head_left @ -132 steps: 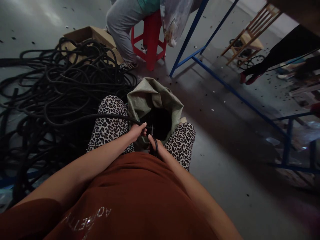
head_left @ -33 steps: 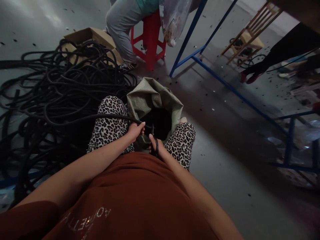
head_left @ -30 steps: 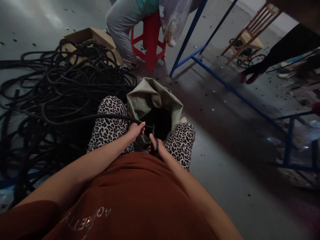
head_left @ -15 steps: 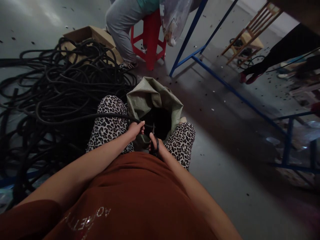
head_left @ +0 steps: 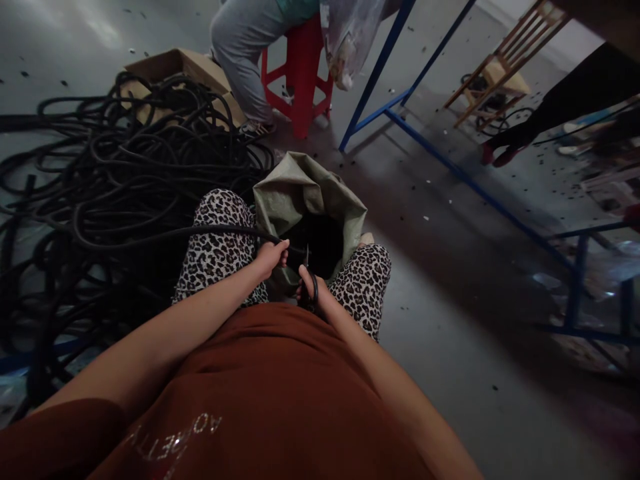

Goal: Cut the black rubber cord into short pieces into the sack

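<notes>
My left hand [head_left: 273,257] is closed round a long black rubber strip [head_left: 220,230], which runs in from the left across my knee. In my right hand [head_left: 311,285] is a pair of black-handled scissors [head_left: 315,293], its blades pointing up and away from me beside the strip's end. Both hands are over the near side of an open greenish woven sack [head_left: 285,189] that stands between my knees. The inside of the sack is dark, so its contents cannot be made out. Whether the blades touch the strip is too dim to tell.
A big tangled heap of black strips [head_left: 150,167] covers the floor at left, partly over a cardboard box [head_left: 200,67]. Ahead, a person in grey trousers sits on a red stool [head_left: 303,80]. A blue metal frame [head_left: 430,150] and a wooden chair [head_left: 505,67] stand at right.
Hardly anything differs. Both hands, the strip and the scissors keep nearly the same places, and the view has shifted very slightly.
</notes>
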`<act>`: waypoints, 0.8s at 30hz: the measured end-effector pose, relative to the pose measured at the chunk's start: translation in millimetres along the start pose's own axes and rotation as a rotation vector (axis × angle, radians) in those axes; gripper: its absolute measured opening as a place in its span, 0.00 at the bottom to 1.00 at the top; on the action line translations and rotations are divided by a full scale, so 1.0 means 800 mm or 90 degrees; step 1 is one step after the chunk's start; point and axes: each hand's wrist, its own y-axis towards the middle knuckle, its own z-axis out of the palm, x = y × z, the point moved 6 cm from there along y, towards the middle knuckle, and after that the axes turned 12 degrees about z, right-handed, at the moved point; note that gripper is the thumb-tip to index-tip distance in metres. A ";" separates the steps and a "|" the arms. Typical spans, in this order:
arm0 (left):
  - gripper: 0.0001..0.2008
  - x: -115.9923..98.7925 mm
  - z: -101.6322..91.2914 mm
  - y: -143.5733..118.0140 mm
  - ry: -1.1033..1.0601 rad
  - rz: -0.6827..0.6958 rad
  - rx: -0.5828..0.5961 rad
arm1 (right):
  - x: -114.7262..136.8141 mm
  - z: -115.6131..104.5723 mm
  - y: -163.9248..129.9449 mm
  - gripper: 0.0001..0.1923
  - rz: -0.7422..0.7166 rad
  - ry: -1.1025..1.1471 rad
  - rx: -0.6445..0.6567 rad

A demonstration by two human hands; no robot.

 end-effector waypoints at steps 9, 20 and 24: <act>0.13 -0.003 0.000 0.000 0.009 0.006 -0.005 | 0.005 0.001 -0.012 0.26 -0.011 0.012 0.012; 0.12 -0.005 0.001 0.001 0.005 0.014 0.000 | 0.008 0.001 -0.018 0.24 -0.003 0.009 0.008; 0.12 -0.004 0.000 0.002 0.008 0.014 -0.011 | 0.008 0.001 -0.019 0.24 0.001 0.007 0.011</act>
